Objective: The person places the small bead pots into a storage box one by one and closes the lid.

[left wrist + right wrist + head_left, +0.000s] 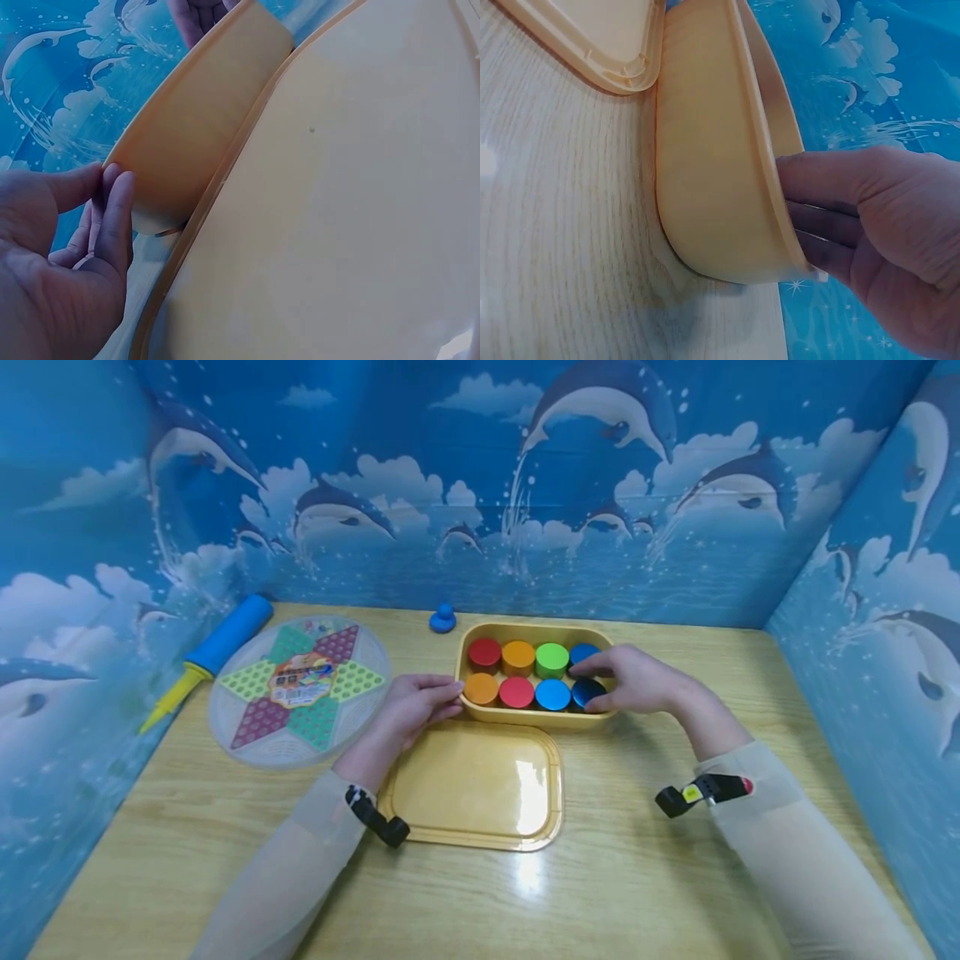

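A yellow plastic box [536,717] holds two rows of short round cylinders, among them a dark red one [484,653], a green one [552,658], a light blue one [552,694] and a black one [587,692]. My left hand [415,703] pinches the box's left rim between thumb and fingers, as the left wrist view also shows. Over the right end of the box, my right hand [637,680] reaches inside, thumb and fingers around the black cylinder. In the right wrist view the box wall [712,150] hides those fingertips.
A yellow lid [472,785] lies in front of the box. To the left are a round Chinese checkers board [300,747] and a blue and yellow pump [228,631]. A small blue knobbed object [443,618] stands behind. Dolphin-print sheets border the wooden table [637,877].
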Demonstrator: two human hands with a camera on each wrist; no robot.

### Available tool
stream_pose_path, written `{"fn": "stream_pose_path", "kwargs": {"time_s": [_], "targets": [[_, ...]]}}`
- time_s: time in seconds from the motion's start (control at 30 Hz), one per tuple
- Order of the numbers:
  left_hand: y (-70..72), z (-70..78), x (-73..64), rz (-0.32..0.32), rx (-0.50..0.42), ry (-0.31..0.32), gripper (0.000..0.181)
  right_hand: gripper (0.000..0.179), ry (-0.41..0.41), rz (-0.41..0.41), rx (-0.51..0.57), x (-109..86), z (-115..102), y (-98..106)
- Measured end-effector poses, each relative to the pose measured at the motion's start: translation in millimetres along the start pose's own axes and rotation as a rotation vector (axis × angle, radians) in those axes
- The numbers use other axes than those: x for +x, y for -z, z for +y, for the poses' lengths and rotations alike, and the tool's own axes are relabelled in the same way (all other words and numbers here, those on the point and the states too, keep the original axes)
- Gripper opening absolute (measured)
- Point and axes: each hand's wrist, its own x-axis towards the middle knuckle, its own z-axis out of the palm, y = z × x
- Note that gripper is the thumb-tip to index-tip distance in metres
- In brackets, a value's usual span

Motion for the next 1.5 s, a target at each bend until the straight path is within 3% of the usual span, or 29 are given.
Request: {"fn": "stream_pose_path", "kwargs": {"time_s": [0.17, 0.4, 0.63, 0.87, 1.1, 1.3, 1.5], "targets": [[0.6, 0.8, -1.3, 0.001, 0.019, -0.004, 0.033, 0.055, -0.001, 0.048, 0.064, -7.8, -1.3, 1.2], [2.3, 3.4, -2.8, -0.017, 0.05, -0.008, 0.034, 0.051, 0.072, 0.133, 0.105, -21.1, -1.1, 1.3], [12.7, 12.3, -7.0, -0.053, 0.057, -0.032, 0.04, 0.044, 0.107, 0.221, 0.178, -36.9, -3.0, 1.8], [24.7, 19.8, -19.9, -0.096, 0.111, -0.092, 0.042, 0.047, -0.036, 0.343, 0.241, -52.7, -9.0, 0.6], [39.6, 26.6, -37.7, -0.114, 0.186, -0.181, 0.051, 0.052, -0.149, 0.389, 0.351, -65.0, -16.5, -4.2], [53.5, 24.0, -49.4, -0.081, 0.271, -0.184, 0.051, 0.051, -0.264, 0.396, 0.424, -76.4, -23.9, -14.4], [61.3, 19.2, -65.6, -0.063, 0.285, -0.162, 0.056, 0.052, -0.27, 0.395, 0.522, -87.2, -23.8, -27.4]]}}
